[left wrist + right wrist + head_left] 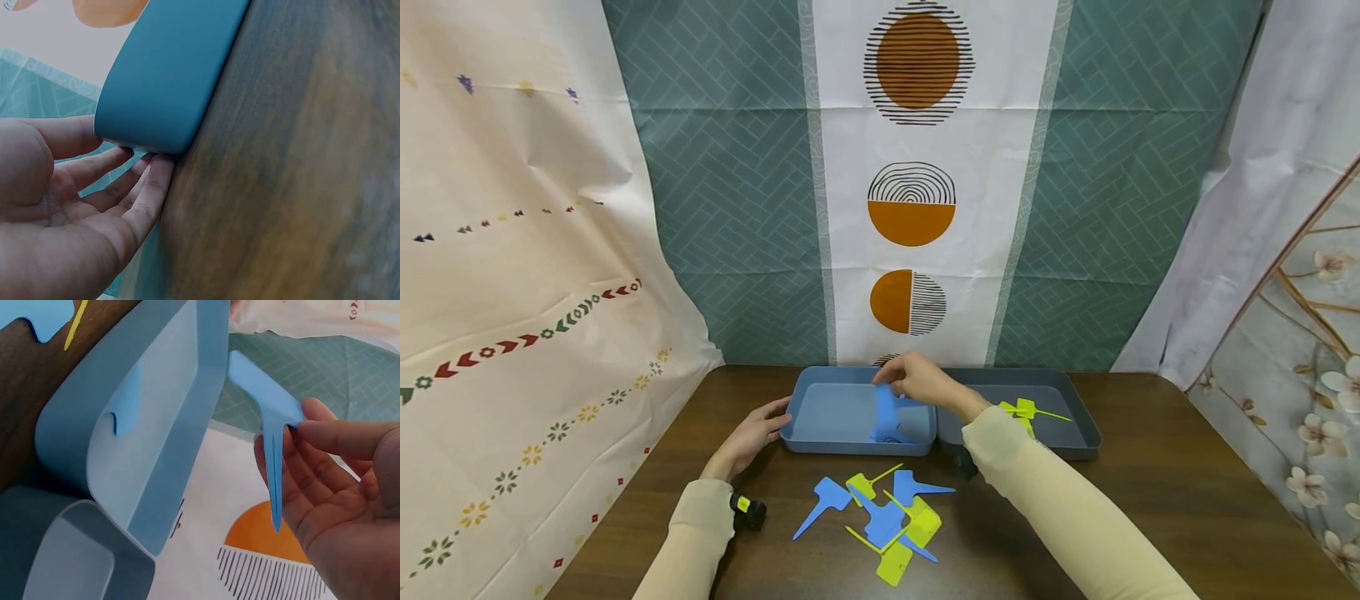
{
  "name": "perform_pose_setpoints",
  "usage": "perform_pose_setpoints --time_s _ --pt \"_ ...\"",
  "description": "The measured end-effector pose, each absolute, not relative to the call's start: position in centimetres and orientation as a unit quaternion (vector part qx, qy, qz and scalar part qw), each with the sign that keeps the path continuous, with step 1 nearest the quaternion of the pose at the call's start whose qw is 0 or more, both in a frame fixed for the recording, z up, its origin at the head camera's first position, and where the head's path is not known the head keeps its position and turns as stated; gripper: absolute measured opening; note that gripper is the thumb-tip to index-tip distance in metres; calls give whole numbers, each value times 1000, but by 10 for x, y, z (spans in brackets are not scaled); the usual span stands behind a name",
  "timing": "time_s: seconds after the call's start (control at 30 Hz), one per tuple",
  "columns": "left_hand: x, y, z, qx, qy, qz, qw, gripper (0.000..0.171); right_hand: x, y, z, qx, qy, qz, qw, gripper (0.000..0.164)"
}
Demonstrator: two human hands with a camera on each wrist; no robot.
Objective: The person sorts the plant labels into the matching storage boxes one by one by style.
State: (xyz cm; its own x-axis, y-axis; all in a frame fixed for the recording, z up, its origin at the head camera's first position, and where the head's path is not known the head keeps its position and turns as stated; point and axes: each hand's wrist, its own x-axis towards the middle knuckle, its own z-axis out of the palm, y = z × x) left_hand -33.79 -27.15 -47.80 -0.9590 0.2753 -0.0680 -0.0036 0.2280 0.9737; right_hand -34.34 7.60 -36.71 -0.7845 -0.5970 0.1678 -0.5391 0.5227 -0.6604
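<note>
My right hand (925,382) pinches a blue T-shaped plant label (270,403) by one corner of its head, its pointed stem hanging free in the right wrist view. It is raised over the right part of the blue tray (857,447), where other blue plant labels (889,429) lie. At the tray's left end, my left hand (754,437) touches the outer wall with extended fingertips (161,167), the thumb near the rim. Mixed blue plant labels (883,523) and yellow plant labels (895,563) lie in a loose pile on the table before the trays.
A dark grey tray (1086,433) stands against the blue tray's right side, holding several yellow plant labels (1026,408), partly hidden by my right sleeve. Both trays stand at the back of the brown wooden table (1150,500), just before a patterned curtain (737,208).
</note>
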Motion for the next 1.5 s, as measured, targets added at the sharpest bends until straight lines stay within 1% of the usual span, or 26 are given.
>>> perform_pose_setpoints --time_s 0.17,0.37,0.9,1.27,1.5 --pt "-338 -270 -478 96 774 614 117 56 -341 78 -373 -307 876 -366 69 32" --pt "-340 -271 -479 97 772 617 115 55 -343 83 -380 -296 881 -362 74 33" --pt "-340 -273 -481 95 773 616 114 55 -344 94 -381 -289 883 -361 83 35" --pt "-339 -273 -479 89 776 613 118 56 -342 95 -392 -281 889 -340 123 39" --pt "-338 -271 -478 85 777 612 117 56 -342 91 -402 -295 887 -326 143 30"
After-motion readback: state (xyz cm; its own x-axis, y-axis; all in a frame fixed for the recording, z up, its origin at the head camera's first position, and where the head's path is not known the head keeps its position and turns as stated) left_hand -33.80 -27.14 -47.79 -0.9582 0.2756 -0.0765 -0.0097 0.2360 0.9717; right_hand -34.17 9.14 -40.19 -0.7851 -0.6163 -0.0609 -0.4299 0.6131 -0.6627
